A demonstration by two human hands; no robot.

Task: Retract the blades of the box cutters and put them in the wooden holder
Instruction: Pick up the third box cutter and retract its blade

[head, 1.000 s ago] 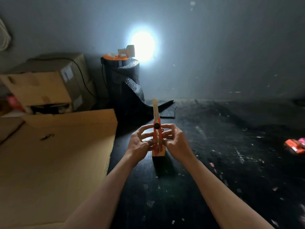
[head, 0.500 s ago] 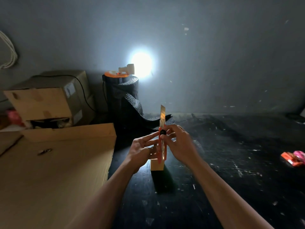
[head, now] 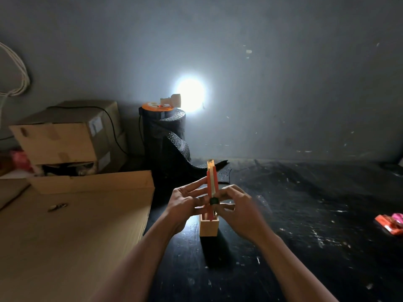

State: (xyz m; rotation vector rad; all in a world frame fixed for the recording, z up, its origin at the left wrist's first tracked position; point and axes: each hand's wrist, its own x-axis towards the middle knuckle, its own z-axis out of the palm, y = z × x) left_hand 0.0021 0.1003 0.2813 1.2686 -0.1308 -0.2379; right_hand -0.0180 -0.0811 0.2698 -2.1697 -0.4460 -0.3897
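Observation:
An orange box cutter (head: 212,184) stands upright with its lower end inside the small wooden holder (head: 208,228) on the black table. Only a short tip of blade shows above its orange body. My left hand (head: 185,203) holds the cutter's left side, fingers stretched along it. My right hand (head: 236,209) grips it from the right, thumb on the black slider knob (head: 214,200) low on the body. The holder's inside is mostly hidden by my hands.
Flat cardboard sheets (head: 72,232) cover the left. Stacked cardboard boxes (head: 65,138) stand behind them. A black mesh roll (head: 165,140) with a lit lamp (head: 174,100) on top is at the back. Orange and pink packets (head: 391,223) lie far right.
The black knob has slid down the cutter and the long exposed blade has shortened to a small tip. The view has tilted up slightly.

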